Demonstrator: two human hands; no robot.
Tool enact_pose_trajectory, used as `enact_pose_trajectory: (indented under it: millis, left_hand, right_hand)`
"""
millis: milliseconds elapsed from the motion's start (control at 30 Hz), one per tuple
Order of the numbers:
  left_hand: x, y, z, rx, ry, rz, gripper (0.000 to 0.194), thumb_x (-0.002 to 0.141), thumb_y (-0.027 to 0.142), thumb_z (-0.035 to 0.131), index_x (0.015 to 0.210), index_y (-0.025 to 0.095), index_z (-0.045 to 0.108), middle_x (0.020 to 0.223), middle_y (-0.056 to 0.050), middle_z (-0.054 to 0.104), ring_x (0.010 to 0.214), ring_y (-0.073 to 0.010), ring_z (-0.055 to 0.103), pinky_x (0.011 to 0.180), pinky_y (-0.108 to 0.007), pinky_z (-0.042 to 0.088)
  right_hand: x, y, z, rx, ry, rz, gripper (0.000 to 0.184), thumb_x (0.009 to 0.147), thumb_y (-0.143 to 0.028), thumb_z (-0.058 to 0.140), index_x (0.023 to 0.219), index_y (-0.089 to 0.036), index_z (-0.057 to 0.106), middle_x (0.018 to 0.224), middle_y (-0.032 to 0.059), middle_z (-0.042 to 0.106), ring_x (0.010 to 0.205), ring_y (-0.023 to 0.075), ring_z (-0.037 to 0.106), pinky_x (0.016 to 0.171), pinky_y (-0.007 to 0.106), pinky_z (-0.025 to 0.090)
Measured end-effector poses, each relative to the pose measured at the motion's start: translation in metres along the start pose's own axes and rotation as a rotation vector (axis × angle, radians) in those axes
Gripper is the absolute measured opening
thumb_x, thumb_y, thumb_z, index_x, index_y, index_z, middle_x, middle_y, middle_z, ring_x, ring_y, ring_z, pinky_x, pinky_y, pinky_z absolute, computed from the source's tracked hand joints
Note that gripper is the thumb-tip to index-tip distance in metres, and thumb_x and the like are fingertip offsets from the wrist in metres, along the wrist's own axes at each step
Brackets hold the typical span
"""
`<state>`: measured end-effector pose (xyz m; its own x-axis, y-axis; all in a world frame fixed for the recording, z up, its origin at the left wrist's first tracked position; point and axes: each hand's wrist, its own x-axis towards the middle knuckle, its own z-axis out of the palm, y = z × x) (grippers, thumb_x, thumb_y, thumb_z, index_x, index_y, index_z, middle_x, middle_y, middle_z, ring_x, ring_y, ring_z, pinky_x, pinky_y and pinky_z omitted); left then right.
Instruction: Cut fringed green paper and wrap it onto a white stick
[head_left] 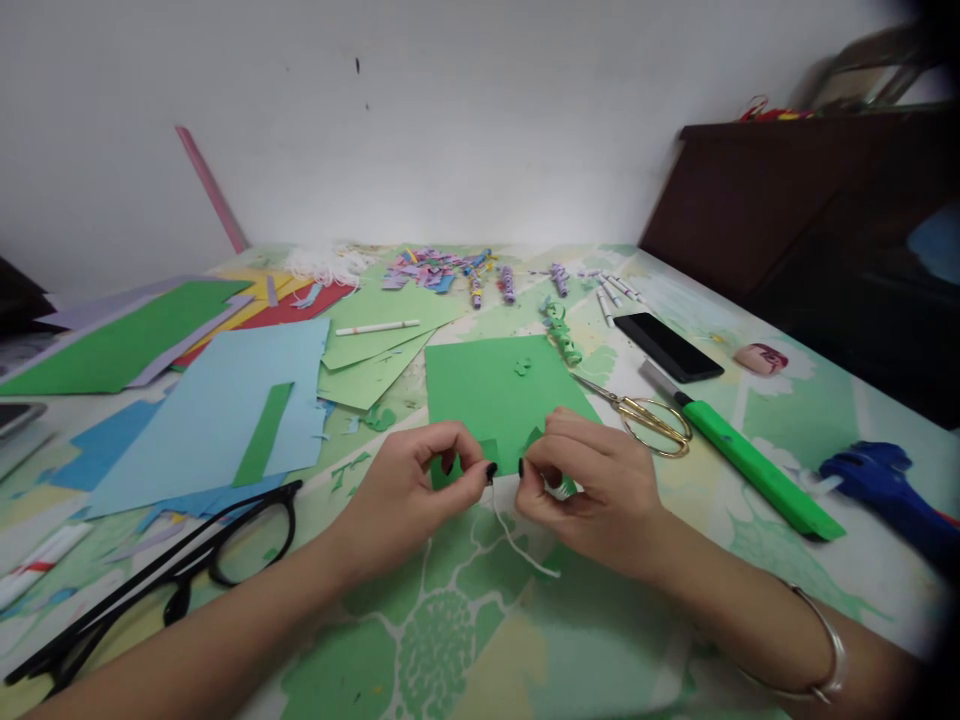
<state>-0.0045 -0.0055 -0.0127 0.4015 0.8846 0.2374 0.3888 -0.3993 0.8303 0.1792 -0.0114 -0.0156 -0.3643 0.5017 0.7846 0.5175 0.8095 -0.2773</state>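
My left hand (431,475) is closed in a pinch, thumb against forefinger, at the near edge of a green paper sheet (487,385). A white string (517,545) hangs from its fingertips, the loose end trailing to the right. Just across a small gap, my right hand (592,480) is also pinched, with a bit of green paper (535,436) poking out above its fingers and more green paper showing under them. A curled green paper strip (562,335) lies beyond the sheet. Gold-handled scissors (656,425) rest to the right of it.
A green utility knife (757,465) with its blade out lies right, near a black phone (667,346) and a blue tool (892,490). Eyeglasses (180,590) and light blue paper (225,400) are on the left. Paper scraps (424,268) and white string (330,264) lie at the back.
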Motion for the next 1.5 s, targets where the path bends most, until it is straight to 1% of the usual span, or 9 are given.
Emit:
enact_pose_trajectory:
  millis: [200, 333, 433, 733, 967, 1100, 1200, 1400, 1500]
  left_hand:
    - [0.002, 0.001, -0.003, -0.062, 0.017, -0.057, 0.013, 0.080, 0.022, 0.055, 0.069, 0.017, 0.061, 0.065, -0.001, 0.061, 0.061, -0.0129, 0.053, 0.056, -0.025, 0.042]
    - [0.002, 0.001, -0.003, -0.125, -0.001, -0.079, 0.014, 0.080, 0.025, 0.057, 0.071, 0.017, 0.062, 0.067, -0.003, 0.063, 0.062, -0.0137, 0.055, 0.056, -0.026, 0.044]
    - [0.002, 0.000, -0.002, -0.137, 0.001, -0.078, 0.015, 0.081, 0.027, 0.058, 0.072, 0.017, 0.062, 0.067, -0.003, 0.062, 0.062, -0.0138, 0.056, 0.056, -0.026, 0.045]
    - [0.001, -0.001, -0.002, 0.015, 0.011, -0.026, 0.013, 0.080, 0.019, 0.055, 0.069, 0.017, 0.061, 0.065, 0.000, 0.062, 0.063, -0.0135, 0.055, 0.058, -0.026, 0.043]
    - [0.000, -0.001, 0.002, 0.159, 0.003, 0.054, 0.013, 0.075, 0.013, 0.056, 0.063, 0.017, 0.056, 0.062, 0.002, 0.058, 0.060, -0.0113, 0.051, 0.057, -0.024, 0.038]
    - [0.001, 0.000, 0.005, 0.200, 0.012, 0.082, 0.014, 0.073, 0.011, 0.056, 0.060, 0.017, 0.054, 0.060, 0.003, 0.057, 0.058, -0.0102, 0.050, 0.055, -0.023, 0.036]
    - [0.001, 0.002, 0.006, 0.190, 0.014, 0.078, 0.014, 0.073, 0.012, 0.056, 0.060, 0.016, 0.055, 0.060, 0.003, 0.057, 0.057, -0.0099, 0.049, 0.054, -0.022, 0.035]
    - [0.001, 0.003, 0.004, 0.175, 0.004, 0.018, 0.013, 0.075, 0.015, 0.056, 0.062, 0.016, 0.057, 0.061, 0.003, 0.058, 0.059, -0.0106, 0.051, 0.057, -0.023, 0.037]
    - [0.002, 0.002, 0.002, 0.176, 0.010, -0.004, 0.012, 0.074, 0.015, 0.056, 0.062, 0.016, 0.057, 0.062, 0.002, 0.059, 0.061, -0.0112, 0.052, 0.059, -0.024, 0.038]
  right_hand:
    - [0.009, 0.000, -0.012, 0.014, 0.043, 0.070, 0.017, 0.080, -0.009, 0.051, 0.067, -0.017, 0.058, 0.052, -0.0022, 0.049, 0.050, 0.0088, 0.042, 0.050, 0.023, 0.037]
    - [0.007, 0.003, -0.012, 0.111, -0.055, 0.072, 0.013, 0.083, -0.010, 0.053, 0.083, -0.016, 0.065, 0.060, 0.0009, 0.058, 0.055, 0.0096, 0.050, 0.052, 0.022, 0.039]
    - [0.005, 0.004, -0.009, 0.159, -0.130, 0.074, 0.014, 0.084, -0.011, 0.052, 0.086, -0.016, 0.065, 0.063, 0.0016, 0.062, 0.057, 0.0104, 0.052, 0.055, 0.023, 0.041]
    - [0.002, 0.005, -0.004, 0.073, -0.189, -0.053, 0.015, 0.086, -0.011, 0.048, 0.085, -0.012, 0.063, 0.065, 0.0049, 0.061, 0.059, 0.0123, 0.051, 0.060, 0.027, 0.042]
    - [-0.001, 0.004, -0.001, -0.141, -0.298, -0.153, 0.023, 0.083, -0.010, 0.046, 0.062, -0.015, 0.055, 0.056, 0.0006, 0.048, 0.056, 0.0125, 0.038, 0.057, 0.028, 0.033]
    - [-0.003, 0.001, 0.003, -0.168, -0.257, -0.182, 0.025, 0.078, -0.009, 0.047, 0.054, -0.017, 0.046, 0.054, -0.0015, 0.041, 0.056, 0.0120, 0.033, 0.055, 0.028, 0.028]
    - [-0.003, 0.000, 0.003, -0.149, -0.216, -0.151, 0.026, 0.076, -0.008, 0.047, 0.052, -0.017, 0.042, 0.053, -0.0024, 0.036, 0.056, 0.0115, 0.030, 0.054, 0.028, 0.027]
    - [-0.001, 0.001, 0.000, -0.098, -0.134, -0.093, 0.024, 0.073, -0.006, 0.050, 0.052, -0.016, 0.044, 0.052, -0.0034, 0.034, 0.054, 0.0105, 0.029, 0.054, 0.027, 0.027]
    - [0.002, 0.004, -0.005, -0.060, -0.047, -0.035, 0.020, 0.073, -0.006, 0.051, 0.056, -0.016, 0.048, 0.053, -0.0027, 0.038, 0.054, 0.0104, 0.033, 0.054, 0.026, 0.029]
